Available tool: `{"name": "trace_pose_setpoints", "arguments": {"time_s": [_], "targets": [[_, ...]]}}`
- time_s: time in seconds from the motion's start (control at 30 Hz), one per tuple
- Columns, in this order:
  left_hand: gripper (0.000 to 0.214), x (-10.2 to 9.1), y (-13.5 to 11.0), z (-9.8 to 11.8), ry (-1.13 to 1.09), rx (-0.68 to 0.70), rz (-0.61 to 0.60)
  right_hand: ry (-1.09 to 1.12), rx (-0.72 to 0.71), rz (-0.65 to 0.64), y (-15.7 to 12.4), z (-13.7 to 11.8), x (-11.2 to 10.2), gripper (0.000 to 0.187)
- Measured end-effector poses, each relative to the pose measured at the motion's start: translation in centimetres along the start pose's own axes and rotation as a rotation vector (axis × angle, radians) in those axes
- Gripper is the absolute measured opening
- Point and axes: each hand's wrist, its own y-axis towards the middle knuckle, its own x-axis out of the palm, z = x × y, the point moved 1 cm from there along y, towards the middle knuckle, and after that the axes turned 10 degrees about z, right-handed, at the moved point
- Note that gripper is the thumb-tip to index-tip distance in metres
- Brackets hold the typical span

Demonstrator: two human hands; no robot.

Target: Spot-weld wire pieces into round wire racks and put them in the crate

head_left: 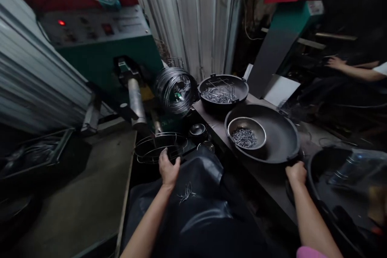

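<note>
My left hand [168, 171] is at the near edge of a round wire rack [142, 157], thumb and fingers apart; whether the fingertips touch the wire I cannot tell. Below the machine's metal arm [136, 100] lies that rack. My right hand [296, 172] is closed at the near right edge of a large dark pan [279, 137], apparently round its handle. Inside the pan stands a steel bowl [260, 145] with many short metal pieces [244, 138]. A small heap of thin wire bits [187, 192] lies on the dark apron [205, 209] over my lap.
Behind the large pan, another pan [245, 88] holds bent wire pieces. A wire coil [163, 92] hangs by the green machine [90, 58]. Small cups [197, 130] stand near my knee. At right are a dark tub [317, 193] and another person's hand [335, 63].
</note>
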Motion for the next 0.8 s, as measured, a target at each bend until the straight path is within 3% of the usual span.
{"name": "trace_pose_setpoints", "arguments": {"time_s": [0.1,0.2,0.4,0.5,0.6,0.67,0.8], "targets": [[0.051,0.9,0.3,0.5,-0.022,-0.011,0.025,0.019,0.12,0.047,-0.9,1.1,0.5,0.047],[0.048,1.8,0.8,1.1,-0.052,-0.043,0.016,0.077,0.029,0.146,-1.6,1.8,1.1,0.047],[0.032,2.7,2.3,1.7,-0.052,-0.188,0.125,0.049,0.18,0.124,-1.4,1.2,1.8,0.044],[0.028,2.5,2.5,1.6,-0.068,-0.214,0.13,0.181,0.175,0.261,-2.0,-0.3,-0.4,0.045],[0.032,2.0,2.2,1.6,-0.1,-0.238,0.14,0.473,0.203,0.375,-3.7,-1.9,-4.4,0.047],[0.037,1.7,2.1,1.4,-0.123,-0.272,0.193,0.82,0.232,0.268,-4.9,-3.4,-6.7,0.043],[0.042,1.1,2.2,0.8,-0.198,-0.388,0.141,1.067,0.224,0.171,-7.0,-7.7,-8.7,0.034]]}}
